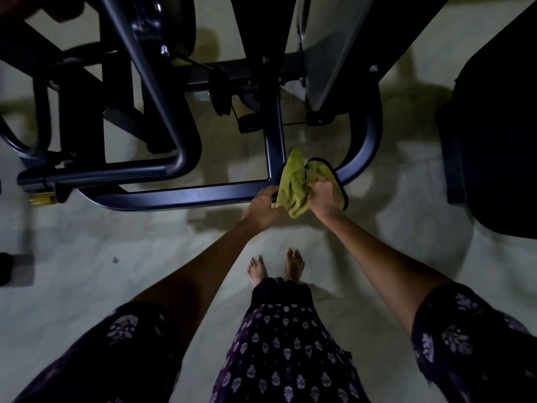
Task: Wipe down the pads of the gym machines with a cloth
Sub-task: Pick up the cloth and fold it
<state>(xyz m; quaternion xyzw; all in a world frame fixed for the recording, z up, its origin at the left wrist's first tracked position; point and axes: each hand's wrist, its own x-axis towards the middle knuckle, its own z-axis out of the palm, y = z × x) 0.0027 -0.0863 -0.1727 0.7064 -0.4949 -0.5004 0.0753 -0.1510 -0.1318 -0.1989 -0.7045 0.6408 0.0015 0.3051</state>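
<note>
While both your left hand (265, 205) and right hand (325, 195) grip the cloth (294, 186) | soft, light, floppy | bunch it mid-fold.

A crumpled yellow-green cloth (295, 184) with a dark-bound edge hangs bunched between both hands, in front of the machine's dark metal base frame (186, 196); no pad is clearly discernible.

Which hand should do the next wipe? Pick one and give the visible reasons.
Right, probably. The right hand grips the bunched bulk of the green cloth, while the left hand only pinches its lower edge. Both hover over the machine's base frame, not yet on any pad.
</note>
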